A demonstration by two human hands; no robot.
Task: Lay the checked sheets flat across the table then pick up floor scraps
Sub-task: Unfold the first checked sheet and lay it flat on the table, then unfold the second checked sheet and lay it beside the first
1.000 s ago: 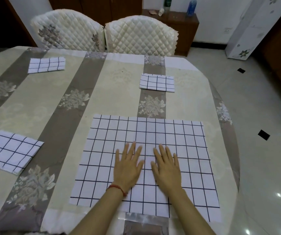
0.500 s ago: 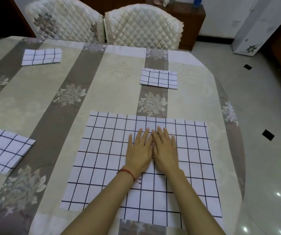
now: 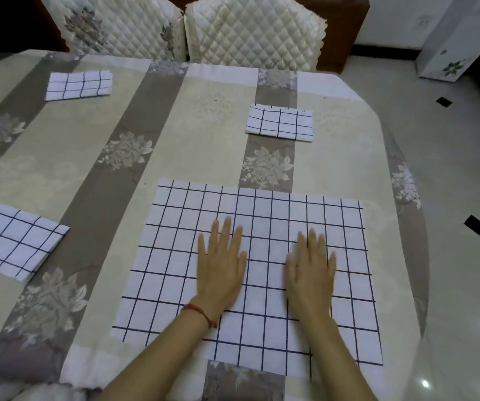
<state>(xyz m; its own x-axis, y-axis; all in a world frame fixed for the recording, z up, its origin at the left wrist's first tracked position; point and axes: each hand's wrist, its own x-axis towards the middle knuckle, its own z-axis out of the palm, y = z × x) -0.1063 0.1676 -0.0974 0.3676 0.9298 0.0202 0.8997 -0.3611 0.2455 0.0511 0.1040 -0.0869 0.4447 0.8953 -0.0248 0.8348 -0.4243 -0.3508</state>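
Note:
A large white sheet with a dark blue check lies spread flat on the near part of the table. My left hand presses on its middle, palm down, fingers straight. My right hand presses flat on it a little to the right, apart from the left. Three smaller checked sheets stay folded: one at the near left, one at the far left, one at the far middle-right.
The table wears a beige and grey striped cloth with flower motifs. Two quilted cream chairs stand at its far side. To the right is glossy tiled floor with small black squares and a white cabinet.
My hands slid up the sheet and came together, then moved apart sideways to where they press now. The view tilted down slightly.

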